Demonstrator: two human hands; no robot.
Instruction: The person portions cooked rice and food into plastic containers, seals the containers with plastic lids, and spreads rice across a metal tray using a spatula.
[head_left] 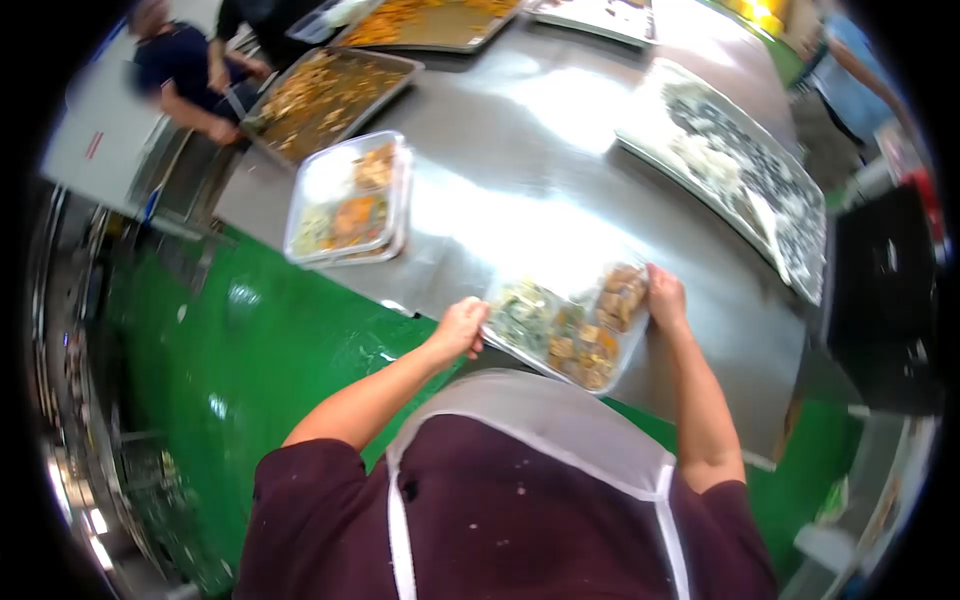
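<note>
Between my two hands is a clear lidded meal box [570, 335], held at the near edge of the steel table. Through its lid I see pale green vegetables, brown chunks and an orange-brown mix in separate compartments. My left hand [462, 328] grips its left side, fingers closed on the rim. On the opposite side, my right hand [667, 297] is closed on the right rim. To the left lies a stack of similar clear meal boxes [348, 200], with rice, green vegetables and orange food showing in the top one.
The steel table [480, 150] spreads out ahead. A large tray of white rice [725, 160] lies at right. Metal trays of orange-brown food [325, 100] stand at far left. Co-workers [195, 75] are beyond the table's left end; another person [850, 75] is at upper right. Green floor [270, 350] lies below.
</note>
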